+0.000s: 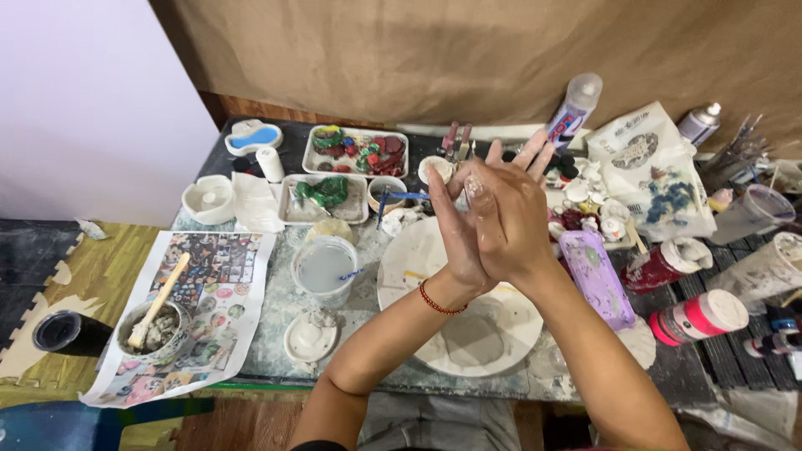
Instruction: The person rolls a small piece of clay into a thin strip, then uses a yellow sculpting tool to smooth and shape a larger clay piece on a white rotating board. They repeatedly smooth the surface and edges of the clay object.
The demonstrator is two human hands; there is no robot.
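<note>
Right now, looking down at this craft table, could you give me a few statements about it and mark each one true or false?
1. The left hand and right hand are pressed together over the big white plate. True.
2. A red bracelet sits on the left wrist. True.
3. A stick rests in the small bowl on the printed sheet. True.
4. The clear cup of cloudy liquid stands to the right of the plate. False: it stands to the plate's left.
5. The lilac tray is held in the right hand. False: it lies on the table beside the plate.
</note>
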